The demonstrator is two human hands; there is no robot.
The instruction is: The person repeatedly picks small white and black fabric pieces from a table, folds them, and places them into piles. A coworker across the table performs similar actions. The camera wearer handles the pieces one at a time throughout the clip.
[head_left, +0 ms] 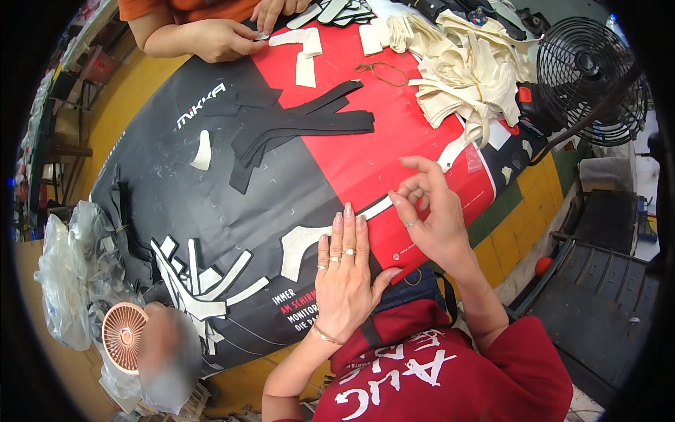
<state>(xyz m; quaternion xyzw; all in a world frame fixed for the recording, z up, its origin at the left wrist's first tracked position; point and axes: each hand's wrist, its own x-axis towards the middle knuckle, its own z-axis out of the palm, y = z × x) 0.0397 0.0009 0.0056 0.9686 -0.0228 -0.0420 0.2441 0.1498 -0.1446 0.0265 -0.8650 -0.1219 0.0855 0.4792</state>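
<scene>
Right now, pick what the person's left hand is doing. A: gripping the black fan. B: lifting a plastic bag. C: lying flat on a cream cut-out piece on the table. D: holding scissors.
C: the left hand lies palm-down, fingers straight, on the cream cut-out piece, while the right hand pinches its far end.

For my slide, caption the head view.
Left hand flattens a cream Y-shaped cut piece; right hand pinches its end.
</scene>
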